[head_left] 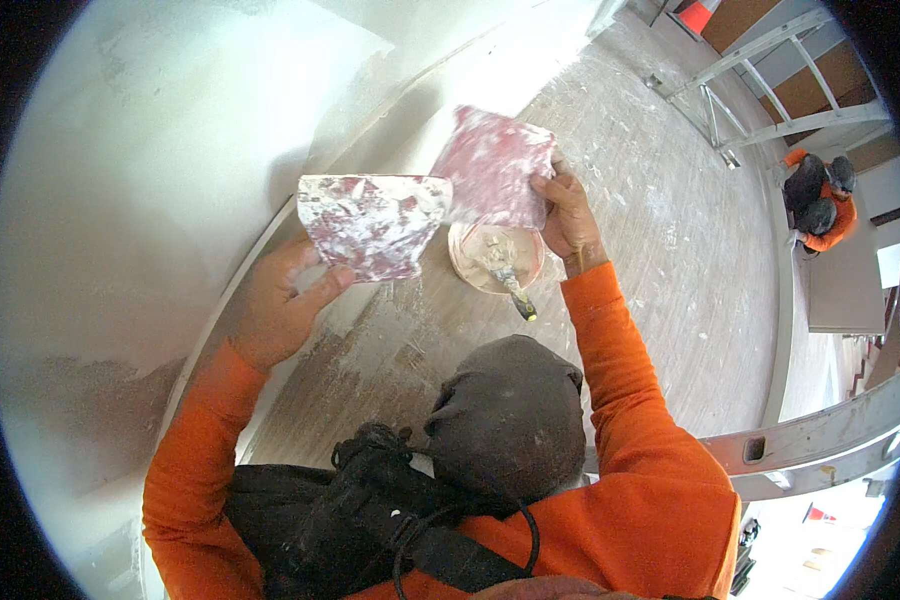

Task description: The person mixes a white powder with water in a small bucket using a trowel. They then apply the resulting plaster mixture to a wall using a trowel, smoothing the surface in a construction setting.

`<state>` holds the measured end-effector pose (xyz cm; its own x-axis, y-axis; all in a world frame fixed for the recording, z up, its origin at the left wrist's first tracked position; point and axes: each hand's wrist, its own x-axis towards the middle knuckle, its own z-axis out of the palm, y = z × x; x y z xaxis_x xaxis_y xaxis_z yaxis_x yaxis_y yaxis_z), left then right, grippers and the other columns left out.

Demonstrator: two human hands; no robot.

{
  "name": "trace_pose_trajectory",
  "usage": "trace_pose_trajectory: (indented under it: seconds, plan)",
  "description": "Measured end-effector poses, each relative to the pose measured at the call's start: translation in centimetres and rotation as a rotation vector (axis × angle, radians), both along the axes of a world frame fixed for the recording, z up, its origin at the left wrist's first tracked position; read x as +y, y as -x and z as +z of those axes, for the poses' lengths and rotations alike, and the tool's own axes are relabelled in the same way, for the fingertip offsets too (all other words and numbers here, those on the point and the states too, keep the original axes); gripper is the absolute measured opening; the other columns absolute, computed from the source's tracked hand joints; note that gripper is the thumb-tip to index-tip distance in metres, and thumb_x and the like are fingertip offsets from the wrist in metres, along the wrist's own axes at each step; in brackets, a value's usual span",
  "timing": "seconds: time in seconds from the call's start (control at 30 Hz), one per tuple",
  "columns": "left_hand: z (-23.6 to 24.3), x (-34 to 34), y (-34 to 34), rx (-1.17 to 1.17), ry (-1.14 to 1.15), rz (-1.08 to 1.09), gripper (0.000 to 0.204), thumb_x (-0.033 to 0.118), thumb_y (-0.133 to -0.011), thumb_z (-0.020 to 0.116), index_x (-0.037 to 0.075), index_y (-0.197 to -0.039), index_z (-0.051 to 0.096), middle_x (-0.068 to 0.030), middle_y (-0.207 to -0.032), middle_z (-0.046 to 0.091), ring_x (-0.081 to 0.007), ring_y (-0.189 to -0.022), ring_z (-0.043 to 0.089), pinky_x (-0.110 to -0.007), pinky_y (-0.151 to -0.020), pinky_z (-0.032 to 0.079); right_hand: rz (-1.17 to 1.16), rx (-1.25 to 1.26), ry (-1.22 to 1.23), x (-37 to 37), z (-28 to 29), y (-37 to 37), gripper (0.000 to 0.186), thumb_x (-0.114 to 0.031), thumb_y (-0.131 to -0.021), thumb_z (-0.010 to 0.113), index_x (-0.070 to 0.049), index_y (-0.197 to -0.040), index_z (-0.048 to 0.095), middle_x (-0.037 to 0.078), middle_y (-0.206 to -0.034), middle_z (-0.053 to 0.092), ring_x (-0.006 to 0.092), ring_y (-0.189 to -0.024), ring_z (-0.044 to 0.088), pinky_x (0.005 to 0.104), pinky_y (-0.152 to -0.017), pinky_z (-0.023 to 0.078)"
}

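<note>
My left hand (282, 305) pinches a red plastic spreader (372, 228) by its lower left side, its face smeared with white filler. A second, pinkish-red spreader (495, 165), also streaked white, is gripped at its right edge by my right hand (568, 212), thumb on top. The two spreaders meet or overlap at their neighbouring edges; I cannot tell whether they touch. Below them on the floor stands a round tub (457, 264) of pale filler, partly covered by the right spreader. A putty knife (515, 290) with a black and yellow handle leans in the tub.
A plastered wall (120, 250) runs along my left. The plank floor (660, 240) is spotted with white. One ladder (820, 442) lies close on my right; another ladder (760, 50) stands at the far right, near an orange cone (697, 15). A co-worker in orange (838, 222) crouches at the right.
</note>
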<state>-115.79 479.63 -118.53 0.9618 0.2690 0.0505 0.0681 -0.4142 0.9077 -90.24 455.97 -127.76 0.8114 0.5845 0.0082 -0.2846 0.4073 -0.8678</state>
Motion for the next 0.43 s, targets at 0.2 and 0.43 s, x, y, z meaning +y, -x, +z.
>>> trace_pose_trajectory:
  seconds: [0.2,0.43]
  plan:
    - [-1.0,0.6,1.6,0.115,-0.15,-0.142,0.025,0.019,-0.096,0.059,0.001,-0.11,0.068,-0.012,-0.095,0.073,-0.0201,-0.086,0.067,-0.034,-0.086,0.049,-0.063,0.22,-0.167,1.0,-3.1,-1.5,0.038,-0.016,-0.097,0.057,0.001,-0.131,0.052,0.011,-0.126,0.061,0.0242,-0.114,0.06,0.0403,-0.1,0.049]
    - [-3.0,1.5,4.4,0.367,-0.234,-0.016,0.028,0.023,-0.097,0.057,0.001,-0.111,0.066,-0.0188,-0.1,0.071,-0.0296,-0.084,0.067,-0.035,-0.082,0.049,-0.179,0.051,-0.073,2.6,-4.5,-3.7,0.052,-0.032,-0.098,0.054,0.001,-0.138,0.046,0.016,-0.137,0.055,0.0297,-0.124,0.055,0.0467,-0.108,0.041]
